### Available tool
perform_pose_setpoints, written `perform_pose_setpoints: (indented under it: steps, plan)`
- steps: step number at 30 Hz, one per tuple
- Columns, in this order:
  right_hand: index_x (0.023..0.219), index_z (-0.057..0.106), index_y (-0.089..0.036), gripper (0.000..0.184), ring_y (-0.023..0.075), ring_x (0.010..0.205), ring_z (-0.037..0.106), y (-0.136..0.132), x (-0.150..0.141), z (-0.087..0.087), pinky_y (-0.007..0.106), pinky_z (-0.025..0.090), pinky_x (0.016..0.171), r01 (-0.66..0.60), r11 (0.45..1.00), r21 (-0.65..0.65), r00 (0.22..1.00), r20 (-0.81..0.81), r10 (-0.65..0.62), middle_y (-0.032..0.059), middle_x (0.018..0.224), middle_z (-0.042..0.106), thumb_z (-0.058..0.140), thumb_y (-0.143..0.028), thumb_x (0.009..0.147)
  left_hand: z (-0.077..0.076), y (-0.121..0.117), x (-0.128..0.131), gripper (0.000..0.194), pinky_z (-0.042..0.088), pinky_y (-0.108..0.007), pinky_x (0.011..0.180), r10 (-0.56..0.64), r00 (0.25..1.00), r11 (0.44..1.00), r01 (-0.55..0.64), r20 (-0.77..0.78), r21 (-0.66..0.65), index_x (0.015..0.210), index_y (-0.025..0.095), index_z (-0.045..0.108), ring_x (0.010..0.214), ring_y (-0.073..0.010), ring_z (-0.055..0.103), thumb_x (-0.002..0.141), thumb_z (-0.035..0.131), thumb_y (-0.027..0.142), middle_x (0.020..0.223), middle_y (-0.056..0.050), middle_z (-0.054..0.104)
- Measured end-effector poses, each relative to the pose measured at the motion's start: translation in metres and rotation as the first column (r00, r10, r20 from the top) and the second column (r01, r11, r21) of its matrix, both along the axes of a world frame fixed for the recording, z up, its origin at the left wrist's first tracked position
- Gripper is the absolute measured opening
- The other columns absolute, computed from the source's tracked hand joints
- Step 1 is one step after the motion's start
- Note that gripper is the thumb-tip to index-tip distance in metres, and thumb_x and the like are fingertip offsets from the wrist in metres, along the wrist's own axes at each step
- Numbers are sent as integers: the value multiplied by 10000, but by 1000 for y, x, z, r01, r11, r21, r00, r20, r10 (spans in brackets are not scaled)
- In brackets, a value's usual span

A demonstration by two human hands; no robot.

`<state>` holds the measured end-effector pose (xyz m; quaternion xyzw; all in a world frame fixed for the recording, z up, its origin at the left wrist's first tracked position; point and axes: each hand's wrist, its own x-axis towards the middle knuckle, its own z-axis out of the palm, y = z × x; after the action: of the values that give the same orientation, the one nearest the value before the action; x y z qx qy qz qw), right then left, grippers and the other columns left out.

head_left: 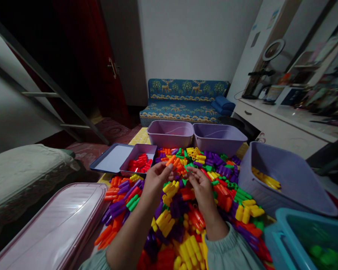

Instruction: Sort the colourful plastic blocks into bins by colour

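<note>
My left hand (159,173) is closed on orange plastic tube pieces (172,160), raised just over a wide heap of loose pieces. To its right, my right hand (199,183) hovers above the same heap with fingers curled and thumb close to the fingertips. Green pieces show right by those fingertips; whether one is gripped is unclear. Below the hands lie yellow pieces (170,191), purple ones (177,208) and red ones (196,217), many joined in short rows. Red pieces (141,163) sit in a small purple box (124,171) to the left.
Two lilac bins (170,140) (219,144) stand along the far edge. A larger lilac bin (259,195) at right holds yellow pieces. Near right is a teal bin (281,240) with green pieces. Pink lids (53,221) lie at left. Behind is a blue patterned sofa (183,107).
</note>
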<state>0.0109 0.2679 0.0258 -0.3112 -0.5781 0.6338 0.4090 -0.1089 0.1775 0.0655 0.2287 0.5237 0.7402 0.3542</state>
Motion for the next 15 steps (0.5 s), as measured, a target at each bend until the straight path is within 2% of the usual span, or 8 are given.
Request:
perform_pose_setpoints:
  steps: [2,5,6,8,10,12,15]
  plan:
    - [1015,657,-171,426,180,654,618,3,0,-4,302,496,601,13,999,-31,1000,-2,-13,68,865,712,705,-503,754,20,14,-12,294,544,-218,644,-57,991,998,53,121,39,849,139,637,642,-125,687,695,799,329,736,-24,703]
    - [1022,659,-168,433,158,612,581,4,0,-8,287,467,571,1,999,-32,1000,-8,-2,65,868,712,692,-514,764,50,51,-34,166,548,-197,642,-69,991,994,58,116,96,846,119,634,665,-119,701,780,728,238,763,-48,704]
    - [1014,665,-166,432,157,623,582,4,0,-8,284,462,573,3,1000,-18,1000,-4,-3,68,877,712,688,-519,766,57,67,-41,138,544,-188,624,-35,993,995,24,114,99,845,110,630,640,-111,694,796,712,211,748,-47,696]
    - [991,677,-159,432,159,643,586,4,1,-8,280,457,578,16,1000,14,1000,14,-17,71,880,707,685,-526,763,68,98,-57,104,529,-170,581,54,984,998,-57,170,13,857,92,630,567,-92,666,804,695,153,680,-38,673]
    - [977,683,-154,433,159,639,583,4,1,-7,277,456,576,26,999,32,999,32,-27,62,835,694,688,-525,755,72,124,-70,89,518,-174,538,89,978,996,-82,191,-44,914,79,622,506,-93,637,830,638,104,587,-18,627]
    - [973,682,-152,430,154,617,575,4,1,-6,274,457,569,25,999,32,999,30,-26,44,768,673,685,-523,754,69,140,-77,129,500,-188,488,92,976,993,-75,199,-92,963,80,619,461,-107,614,835,603,72,539,-7,599]
    - [976,673,-153,426,145,584,561,4,1,-5,271,456,557,31,999,23,999,10,-32,25,725,656,673,-520,760,62,140,-74,184,478,-204,460,69,980,993,-49,186,-111,987,74,623,460,-125,614,803,635,69,572,-31,622]
